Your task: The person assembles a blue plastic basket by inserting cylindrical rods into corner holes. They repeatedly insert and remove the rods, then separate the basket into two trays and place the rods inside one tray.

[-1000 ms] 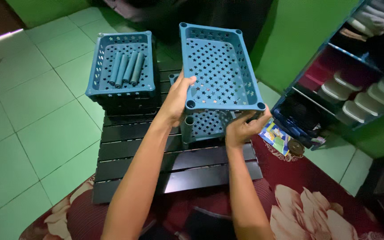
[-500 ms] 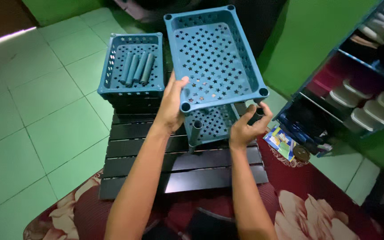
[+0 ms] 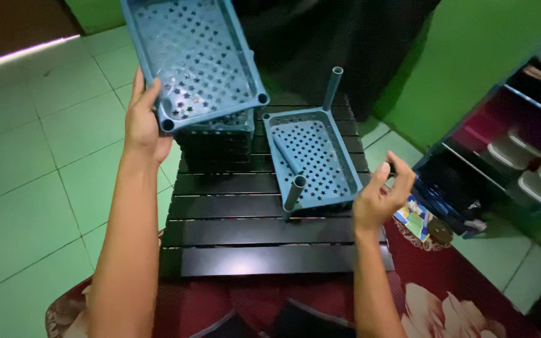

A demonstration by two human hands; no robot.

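Note:
My left hand grips the near edge of a blue perforated plastic tray and holds it up, tilted, above the table's left side. My right hand hovers empty with fingers apart, just right of a second blue tray that rests on the black slatted table. That tray has grey-blue tubes standing in its near-left and far-right corners, and another tube lies inside it. A stack of dark trays sits under the lifted tray, partly hidden by it.
Green floor tiles spread to the left. A shelf unit with folded items stands at the right. A red floral rug lies under the table's near side, with a colourful packet beside it. A dark cloth hangs behind the table.
The blue tray has moved up and to the left, now held by my left hand alone. My right hand let go of it and dropped to the right of the tray on the table.

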